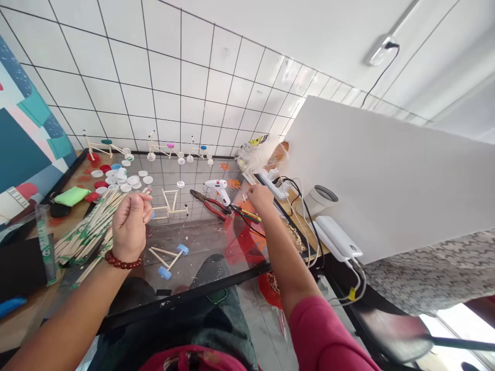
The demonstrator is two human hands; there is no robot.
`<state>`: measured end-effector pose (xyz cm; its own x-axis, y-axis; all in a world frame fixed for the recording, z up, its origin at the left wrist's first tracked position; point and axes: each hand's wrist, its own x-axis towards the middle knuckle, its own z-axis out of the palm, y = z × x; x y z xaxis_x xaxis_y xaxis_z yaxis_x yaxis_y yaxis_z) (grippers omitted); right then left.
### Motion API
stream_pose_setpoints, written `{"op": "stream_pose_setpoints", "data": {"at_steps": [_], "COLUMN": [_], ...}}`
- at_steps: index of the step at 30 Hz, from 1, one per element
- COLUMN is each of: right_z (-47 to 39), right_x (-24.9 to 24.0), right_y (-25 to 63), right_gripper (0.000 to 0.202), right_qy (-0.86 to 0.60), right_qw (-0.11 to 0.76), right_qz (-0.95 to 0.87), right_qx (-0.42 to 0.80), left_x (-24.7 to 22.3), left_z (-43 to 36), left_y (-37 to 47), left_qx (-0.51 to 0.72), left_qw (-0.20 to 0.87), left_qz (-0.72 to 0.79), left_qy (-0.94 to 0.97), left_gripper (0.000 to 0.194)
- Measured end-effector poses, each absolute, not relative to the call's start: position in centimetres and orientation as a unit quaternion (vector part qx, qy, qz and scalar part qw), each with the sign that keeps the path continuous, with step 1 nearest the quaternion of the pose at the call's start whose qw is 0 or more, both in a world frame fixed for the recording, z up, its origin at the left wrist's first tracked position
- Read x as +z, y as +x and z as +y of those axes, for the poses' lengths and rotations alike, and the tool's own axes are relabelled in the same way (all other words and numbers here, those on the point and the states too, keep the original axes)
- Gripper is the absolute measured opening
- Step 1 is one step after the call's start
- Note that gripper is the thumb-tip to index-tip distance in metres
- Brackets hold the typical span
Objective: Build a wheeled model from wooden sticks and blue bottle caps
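My left hand [131, 226], with a red bead bracelet, is raised over the left of the table, fingers curled and thumb pressed in; whether anything is inside is hidden. Beside it lies a bundle of wooden sticks [87, 232]. Just right is a stick frame [170, 208] with a dark-tipped end. A second stick frame [172, 257] with light blue bottle-cap wheels lies nearer me. My right hand [260, 198] is closed at the table's right side, fingertips hidden, beyond a yellow-green screwdriver [250, 215]. Left of it are a white glue gun [219, 190] and red-handled pliers [212, 204].
Loose bottle caps [119, 178] are heaped at the back left. Three stick vehicles [154, 152] with cap wheels stand along the back grid. A power strip [273, 184], cables, a tape roll [319, 200] and a white adapter [338, 238] line the right side.
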<state>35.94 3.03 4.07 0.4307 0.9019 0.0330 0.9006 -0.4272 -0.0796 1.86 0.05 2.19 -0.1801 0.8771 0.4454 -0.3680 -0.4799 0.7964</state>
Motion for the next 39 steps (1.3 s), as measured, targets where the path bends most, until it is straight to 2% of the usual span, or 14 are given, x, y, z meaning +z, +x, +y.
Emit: {"op": "stream_pose_setpoints", "data": {"at_steps": [6,11,15,19,23,26,30,35,39], "right_z": [5.6,3.9,0.5,-2.8,-5.0,-5.8,-5.1,-3.1,-2.7], "right_x": [1.3,2.4,2.8,1.0,-1.0,-1.3,-0.7,-1.8,-3.6], "right_y": [36.3,36.1,33.1,28.7,26.0,25.9,27.9,29.1,27.7], "right_gripper": [0.029,0.027,0.027,0.022,0.017,0.013,0.013,0.016,0.020], "right_qy": [-0.831,-0.810,-0.749,-0.686,-0.643,-0.611,-0.674,-0.679,-0.614], "right_qw": [-0.002,0.007,0.043,0.013,0.039,0.079,0.130,0.088,0.120], "right_qz": [-0.555,-0.586,-0.661,-0.725,-0.764,-0.787,-0.723,-0.727,-0.780], "right_qx": [0.031,0.013,-0.014,-0.060,-0.036,-0.012,-0.074,-0.056,-0.033], "left_x": [1.5,1.4,1.2,0.5,0.0,-0.1,-0.2,-0.3,-0.7], "left_z": [-0.2,-0.2,-0.3,-0.5,-0.6,-0.6,-0.8,-1.2,-1.3], "left_y": [1.9,1.7,1.7,1.6,1.4,1.3,1.3,1.4,1.3], "left_qx": [0.726,0.696,0.681,0.661,0.647,0.639,0.612,0.577,0.550], "left_qw": [0.426,0.437,0.437,0.417,0.376,0.349,0.328,0.302,0.278], "left_qz": [0.250,0.291,0.301,0.299,0.300,0.313,0.336,0.356,0.370], "left_qy": [0.478,0.491,0.505,0.549,0.592,0.610,0.636,0.670,0.695], "left_gripper": [0.025,0.018,0.018,0.018,0.018,0.018,0.020,0.022,0.024]}}
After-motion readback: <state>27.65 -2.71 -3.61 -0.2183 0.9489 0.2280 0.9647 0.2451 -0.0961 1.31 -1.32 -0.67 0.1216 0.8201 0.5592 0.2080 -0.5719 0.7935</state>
